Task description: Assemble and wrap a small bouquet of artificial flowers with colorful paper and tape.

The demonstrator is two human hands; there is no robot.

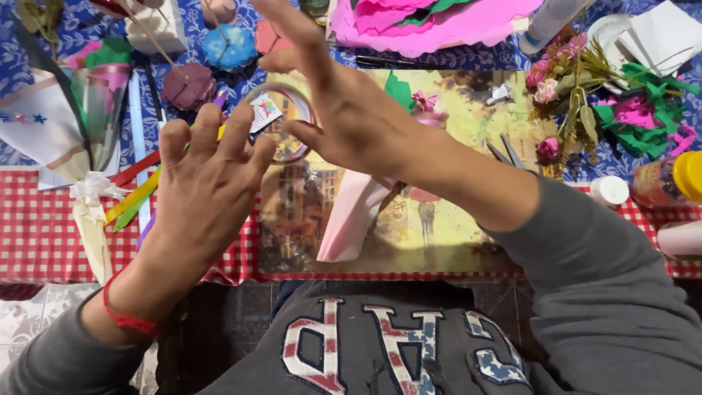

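Both hands are working a clear roll of tape [281, 121] held just above the surface [44, 234]. The right hand [351, 117] is pinching the roll's far rim between thumb and fingers, a narrow closed grip, while its forefinger is sticking out loose beyond the roll. The left hand [208, 186] is spreading its fingers wide open on the near-left side of that grip; its fingertips are touching or almost touching the roll's edge, and I cannot tell whether they are catching the tape's free end.

Directly under the grip, a pink paper piece [351, 219] is lying on a picture-printed mat [439, 227]. To the left of the grip, coloured paper strips [135, 194] are fanning out, and a wrapped cone with a white ribbon [88, 157] is lying further left. Well to the right of the grip, a cluster of small paper flowers [567, 80] is resting near green paper scraps [643, 121].

My judgement: the roll needs holding steady by its rim, so the left fingertips can find the end and draw it off evenly without creasing or sticking to itself.
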